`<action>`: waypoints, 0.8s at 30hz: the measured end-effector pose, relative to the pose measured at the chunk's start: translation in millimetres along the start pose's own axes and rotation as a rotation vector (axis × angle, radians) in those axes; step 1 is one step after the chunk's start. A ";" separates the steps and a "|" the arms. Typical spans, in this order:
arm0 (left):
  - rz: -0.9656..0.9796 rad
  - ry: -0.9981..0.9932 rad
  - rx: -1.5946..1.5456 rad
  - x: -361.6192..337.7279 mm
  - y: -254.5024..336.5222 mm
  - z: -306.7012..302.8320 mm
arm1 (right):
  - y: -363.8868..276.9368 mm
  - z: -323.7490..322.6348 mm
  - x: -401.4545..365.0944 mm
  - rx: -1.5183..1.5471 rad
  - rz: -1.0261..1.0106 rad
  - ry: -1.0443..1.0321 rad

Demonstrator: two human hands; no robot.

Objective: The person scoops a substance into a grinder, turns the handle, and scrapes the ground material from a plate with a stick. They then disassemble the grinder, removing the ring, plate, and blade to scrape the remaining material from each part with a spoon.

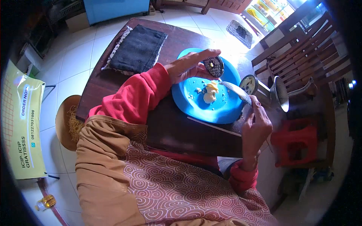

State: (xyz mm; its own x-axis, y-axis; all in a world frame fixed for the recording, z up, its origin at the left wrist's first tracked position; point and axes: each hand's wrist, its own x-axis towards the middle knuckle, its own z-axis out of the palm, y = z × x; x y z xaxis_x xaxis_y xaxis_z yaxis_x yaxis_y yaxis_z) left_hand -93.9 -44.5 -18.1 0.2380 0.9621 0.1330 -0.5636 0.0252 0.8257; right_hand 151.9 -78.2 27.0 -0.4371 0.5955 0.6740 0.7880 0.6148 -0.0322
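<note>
My left hand (190,64) is closed on a round dark perforated disc (216,69) with a pale bit stuck on its face, held up over a blue plastic basin (183,100). My right hand (257,126) grips a metal knife (234,89), its blade pointing left across the basin's right side. Below the disc, a pale lump of dough (210,96) lies in the basin with small crumbs scattered around it. Just right of the basin is the open end of a metal cylinder (248,85) with pale residue inside.
A folded dark cloth (137,47) lies on the wooden table (162,132). Right of the cylinder is a metal cup-shaped piece (279,94) with a long handle. A red stool (296,141) and slatted wooden bench (301,56) stand right. A bowl of noodle-like strands (73,122) is lower left.
</note>
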 end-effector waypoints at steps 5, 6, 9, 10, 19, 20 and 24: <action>0.067 0.021 -0.018 -5.4 -0.4 1.5 | -2.8 7.0 7.6 -0.061 -0.019 0.038; 0.065 0.015 -0.017 -5.9 0.8 -0.1 | -3.3 8.0 10.3 -0.071 -0.022 0.046; -0.003 0.035 0.004 -3.1 4.7 -3.8 | -2.5 12.4 16.0 -0.101 -0.018 0.064; -0.036 0.047 0.015 -2.2 6.0 -4.0 | -1.4 15.0 17.9 -0.102 -0.022 0.076; -0.061 0.101 0.094 5.9 -3.6 -5.1 | 0.4 24.1 28.7 -0.173 -0.020 0.078; -0.070 0.107 0.153 5.8 -3.5 -4.7 | -0.2 24.4 29.4 -0.174 -0.030 0.084; -0.069 0.140 0.340 4.0 -3.8 1.3 | -7.4 27.4 34.3 -0.225 -0.058 0.123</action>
State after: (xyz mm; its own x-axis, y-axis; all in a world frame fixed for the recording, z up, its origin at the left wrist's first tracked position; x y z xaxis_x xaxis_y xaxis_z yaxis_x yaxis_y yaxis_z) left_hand -89.7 -41.1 -19.9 0.1427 0.9897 0.0142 -0.2494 0.0220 0.9681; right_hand 119.3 -48.2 30.2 -0.4389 0.4868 0.7552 0.8460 0.5070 0.1649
